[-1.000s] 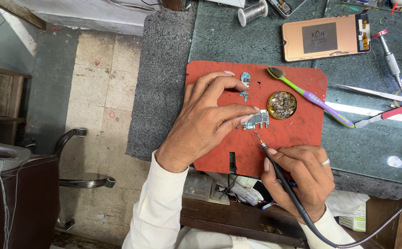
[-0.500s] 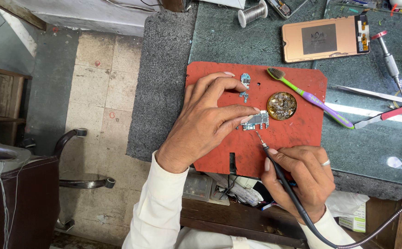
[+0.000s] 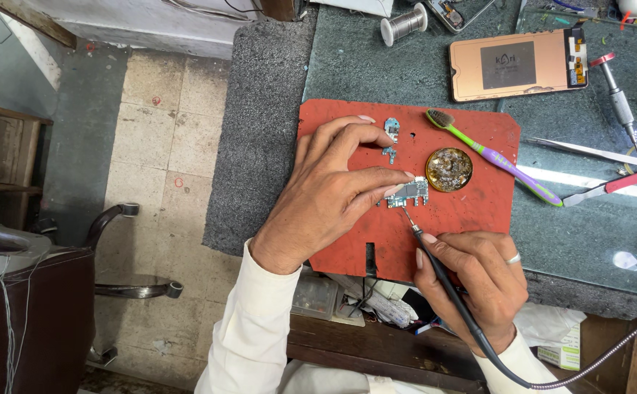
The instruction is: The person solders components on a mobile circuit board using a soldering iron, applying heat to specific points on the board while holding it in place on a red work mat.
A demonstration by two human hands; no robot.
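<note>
Left hand (image 3: 333,190) is curled down on the red mat (image 3: 472,219), thumb and forefinger tips pinching the left edge of a small circuit board (image 3: 409,193), other fingers loosely bent above it. The board lies flat near the middle of the mat.

Right hand (image 3: 475,281), at 5 o'clock from the board, is closed in a pen grip around a black soldering iron (image 3: 435,255). Its thin tip points to 11 o'clock and meets the board's lower edge; can't tell if it actually touches. The iron's cable runs off at 4 o'clock. There's a ring on one finger of that hand.

Around the board:
- Round brass tin (image 3: 449,169) of flux or paste, just beside the board at 3 o'clock.
- Two small metal parts (image 3: 390,135) at 12 o'clock, near the left hand's fingertips.
- Green and purple toothbrush (image 3: 493,157) lying diagonally across the mat's upper right, bristles at the 11 o'clock end.

Off the mat, on the dark bench: an opened phone (image 3: 519,66) back-side up at 1 o'clock, tweezers (image 3: 588,151) and a red-handled tool (image 3: 614,184) at 3 o'clock, and a solder spool (image 3: 404,23) at 12 o'clock.
</note>
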